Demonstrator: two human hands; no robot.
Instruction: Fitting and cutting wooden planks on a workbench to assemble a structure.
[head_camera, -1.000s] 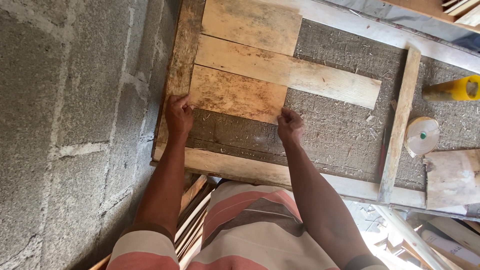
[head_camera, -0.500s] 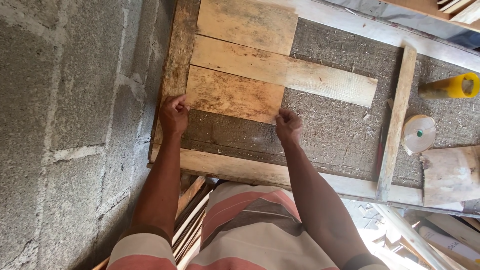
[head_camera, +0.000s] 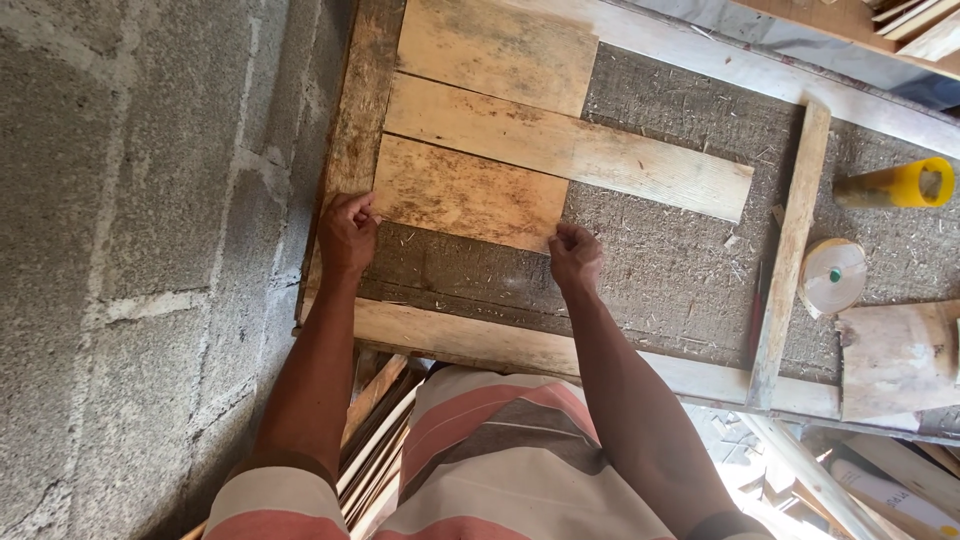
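**Two hands seat a short board against its neighbours**

Two hands grip the near edge of a short stained board, one at each lower corner. The left hand pinches the corner by the dark side rail, fingers curled and thumb on top; the right hand is closed in a loose fist on the opposite corner. Holding both corners this way looks meant to keep the piece square to the rail and tight against the plank behind it.

The short board lies flat inside a wooden frame on a rough, sawdust-strewn bench top, its left end touching the side rail. Nearer the person, a pale front rail closes the frame, with a bare dark strip between it and the board.

Just beyond, a longer plank lies edge to edge with the short board and runs well past it to the right. Behind that sits a third, wider board.

Farther right, an upright slat crosses the bench. Past it rest a roll of tape and a yellow tube, well apart from the hands. A grey block wall fills the left.
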